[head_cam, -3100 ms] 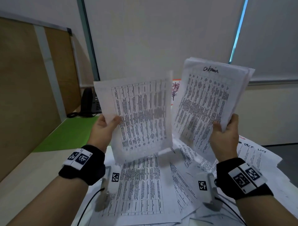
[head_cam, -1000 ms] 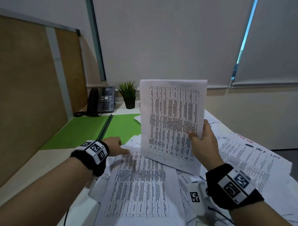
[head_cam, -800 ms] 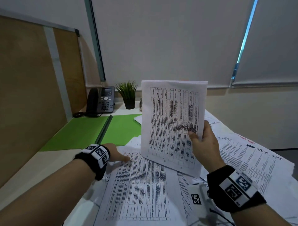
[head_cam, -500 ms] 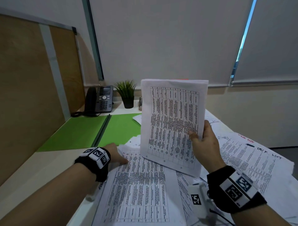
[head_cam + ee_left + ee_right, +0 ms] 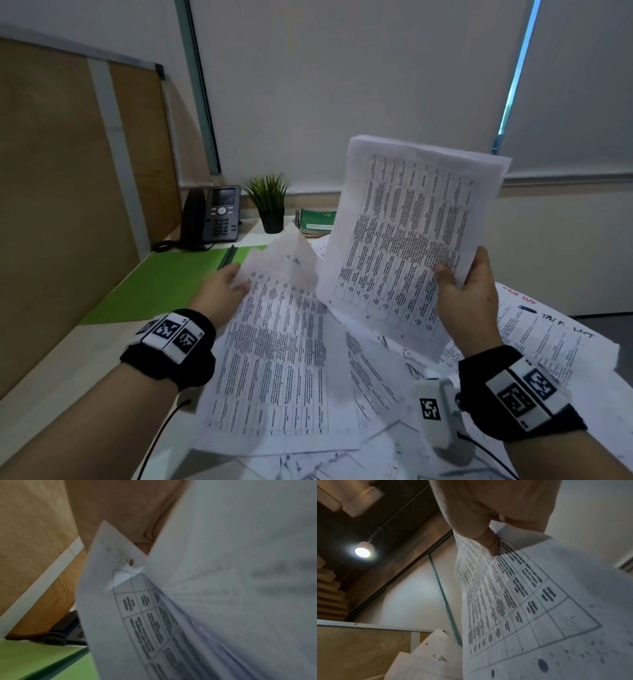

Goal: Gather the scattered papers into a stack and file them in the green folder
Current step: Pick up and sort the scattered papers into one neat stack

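While the right hand (image 5: 467, 294) grips a white stack (image 5: 407, 240) of printed tables, the left hand (image 5: 222, 291) pinches 1 sheet (image 5: 274, 342); "TASK LIST" shows on a paper (image 5: 555, 339).

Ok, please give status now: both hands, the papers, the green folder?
Right hand holds white printed paper stack upright. Left hand pinches one printed sheet, corner lifted. Flat green folder lies open, no papers filed. Many loose sheets remain on desk.

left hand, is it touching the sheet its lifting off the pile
Touching. In the head view the left hand pinches the far corner of the printed sheet, which curls upward from the scattered papers. The left wrist view shows paper right against the hand.
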